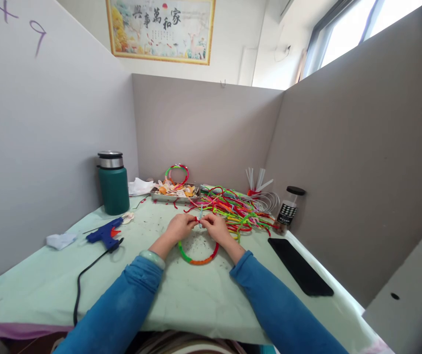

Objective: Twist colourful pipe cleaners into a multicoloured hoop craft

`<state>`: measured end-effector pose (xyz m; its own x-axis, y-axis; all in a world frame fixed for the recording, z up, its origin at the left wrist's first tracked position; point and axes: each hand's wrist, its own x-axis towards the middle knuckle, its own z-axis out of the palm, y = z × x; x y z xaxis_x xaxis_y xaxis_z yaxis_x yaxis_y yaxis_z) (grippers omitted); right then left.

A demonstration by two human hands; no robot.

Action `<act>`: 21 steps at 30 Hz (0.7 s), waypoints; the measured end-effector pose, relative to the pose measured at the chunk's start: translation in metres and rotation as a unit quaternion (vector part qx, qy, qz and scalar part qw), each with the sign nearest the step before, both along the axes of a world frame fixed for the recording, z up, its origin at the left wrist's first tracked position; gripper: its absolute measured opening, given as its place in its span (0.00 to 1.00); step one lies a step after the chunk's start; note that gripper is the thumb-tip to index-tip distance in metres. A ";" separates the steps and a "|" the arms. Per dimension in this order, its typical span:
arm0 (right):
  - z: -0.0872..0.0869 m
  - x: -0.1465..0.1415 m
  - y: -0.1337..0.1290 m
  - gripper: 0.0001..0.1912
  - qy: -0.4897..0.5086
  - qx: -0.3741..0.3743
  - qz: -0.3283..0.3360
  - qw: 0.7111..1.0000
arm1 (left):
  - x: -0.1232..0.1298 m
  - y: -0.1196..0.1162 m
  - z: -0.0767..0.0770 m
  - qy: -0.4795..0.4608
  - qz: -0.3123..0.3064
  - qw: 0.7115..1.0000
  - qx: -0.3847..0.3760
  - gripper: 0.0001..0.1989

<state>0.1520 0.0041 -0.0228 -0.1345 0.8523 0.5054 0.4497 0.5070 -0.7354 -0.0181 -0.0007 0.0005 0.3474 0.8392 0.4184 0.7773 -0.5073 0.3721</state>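
A ring wrapped in green, orange and red pipe cleaner point(198, 262) lies in front of me, its far side running up under both hands. My left hand point(180, 229) is closed in a pinch at the ring's far side, where a bit of red shows at the fingertips. Right beside it, my right hand point(215, 228) pinches at the same spot. Between the fingertips a light blue pipe cleaner point(201, 212) stands up. My fingers hide how it meets the ring.
Loose coloured pipe cleaners point(229, 206) pile up behind my hands. A metal tray point(174, 199) with small pieces and a finished-looking ring point(188, 173) stands at the back. Left are a blue glue gun point(102, 235) and green bottle point(114, 189); right, a jar point(287, 211) and black slab point(299, 266).
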 end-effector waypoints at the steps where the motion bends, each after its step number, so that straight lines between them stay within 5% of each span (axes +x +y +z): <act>1: 0.000 0.000 0.000 0.09 -0.006 0.001 0.004 1.000 | 0.000 0.001 -0.001 -0.009 -0.002 1.000 -0.013 0.14; 15: 0.003 -0.003 -0.007 0.08 -0.010 0.018 0.045 0.999 | -0.001 0.008 -0.003 -0.184 0.001 0.960 -0.209 0.18; 21: 0.000 -0.001 -0.002 0.09 -0.006 0.012 0.006 1.000 | 0.001 0.007 -0.003 -0.158 0.001 0.979 -0.125 0.17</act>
